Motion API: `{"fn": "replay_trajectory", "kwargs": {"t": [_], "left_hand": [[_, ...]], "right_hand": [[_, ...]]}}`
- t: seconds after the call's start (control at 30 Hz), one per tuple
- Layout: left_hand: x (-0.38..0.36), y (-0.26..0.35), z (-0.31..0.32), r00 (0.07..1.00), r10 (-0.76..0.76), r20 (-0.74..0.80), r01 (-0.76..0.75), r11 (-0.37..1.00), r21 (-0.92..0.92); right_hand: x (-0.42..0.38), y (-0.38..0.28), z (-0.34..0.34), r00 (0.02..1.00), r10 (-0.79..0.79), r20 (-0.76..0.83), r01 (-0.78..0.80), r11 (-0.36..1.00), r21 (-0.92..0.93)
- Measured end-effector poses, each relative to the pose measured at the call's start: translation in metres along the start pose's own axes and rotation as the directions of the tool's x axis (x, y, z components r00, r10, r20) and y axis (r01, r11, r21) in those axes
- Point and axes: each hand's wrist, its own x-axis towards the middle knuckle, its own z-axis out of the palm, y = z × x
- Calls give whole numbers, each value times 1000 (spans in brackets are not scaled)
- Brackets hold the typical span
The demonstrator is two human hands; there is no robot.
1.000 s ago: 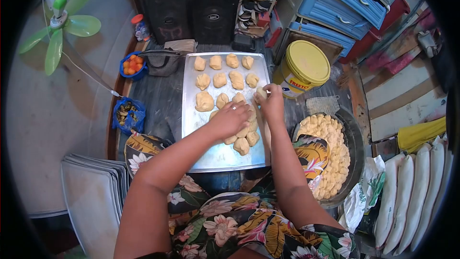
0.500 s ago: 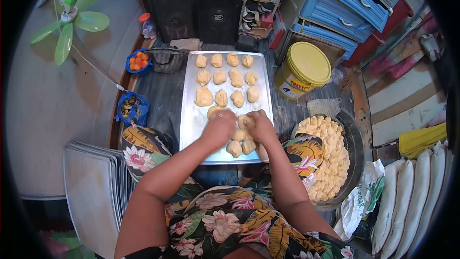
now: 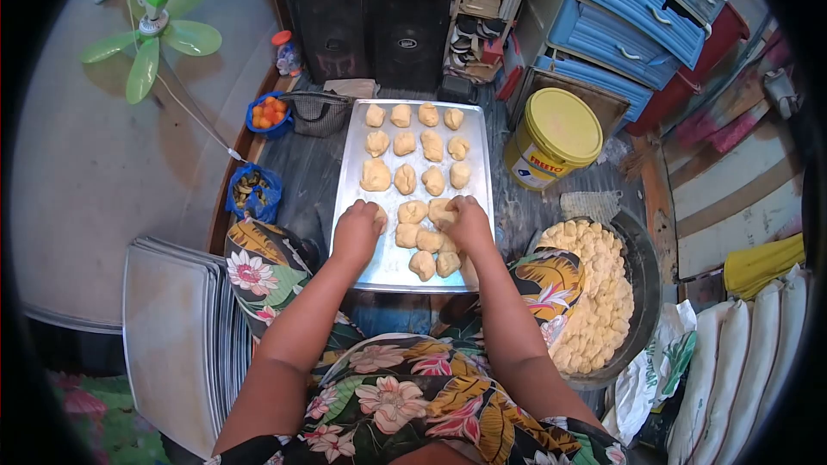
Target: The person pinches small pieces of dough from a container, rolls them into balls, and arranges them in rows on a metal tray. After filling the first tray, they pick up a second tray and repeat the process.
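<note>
A metal baking tray lies before me with rows of pale yellow dough pieces on it. My left hand is at the tray's left side, fingers curled around a dough piece that is partly covered. Toward the right edge, my right hand has its fingers closed over another dough piece, also partly hidden. Between the hands sits an uncovered dough piece. Nearer to me, several more lumps are bunched together, some touching.
A wide dark basin full of small dough lumps stands by my right knee. Beyond it is a yellow bucket. Stacked metal trays lean at my left, near a blue bag and a blue bowl of orange items.
My left hand has moved left from the middle of the tray, uncovering dough there. My right hand stays on the right side. The whole view has shifted slightly.
</note>
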Motion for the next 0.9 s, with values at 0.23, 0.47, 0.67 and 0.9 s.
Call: {"fn": "replay_trajectory", "kwargs": {"t": [0.23,0.47,0.67,0.9], "left_hand": [[15,17,14,914,402,-54,-401,916,24],[21,27,11,962,258,92,-252,965,-67],[26,31,30,916,389,-100,-373,916,144],[40,68,69,846,531,-50,-528,847,56]], "right_hand": [[-23,-2,-2,987,14,-157,-15,1000,-6],[-7,16,-25,986,156,-56,-148,981,122],[-13,18,-29,995,73,62,-67,994,-85],[-5,21,-38,976,155,-155,-148,987,54]]}}
